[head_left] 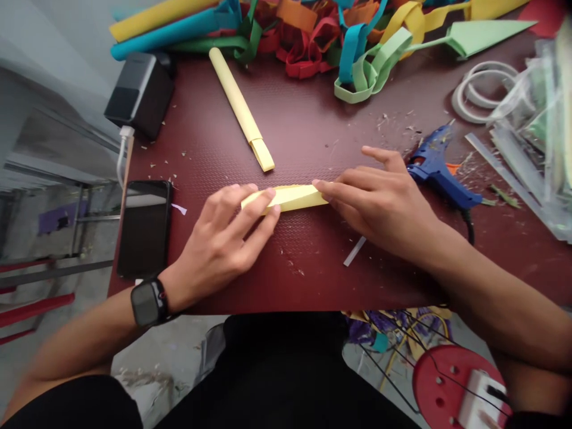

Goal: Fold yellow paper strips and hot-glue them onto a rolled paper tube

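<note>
A folded yellow paper strip (292, 197) lies flat on the dark red table (313, 125), between both hands. My left hand (223, 238), with a smartwatch on its wrist, presses the strip's left end with fingers stretched out flat. My right hand (379, 202) presses the right end, fingers extended and close together, index finger lifted a little. Neither hand lifts the strip off the table.
A longer yellow paper roll (239, 107) lies behind the strip. A blue glue gun (440, 176) sits right of my right hand. A black phone (143, 226) and a black box (140, 92) are at left. Coloured paper strips (339, 42) pile up at the back.
</note>
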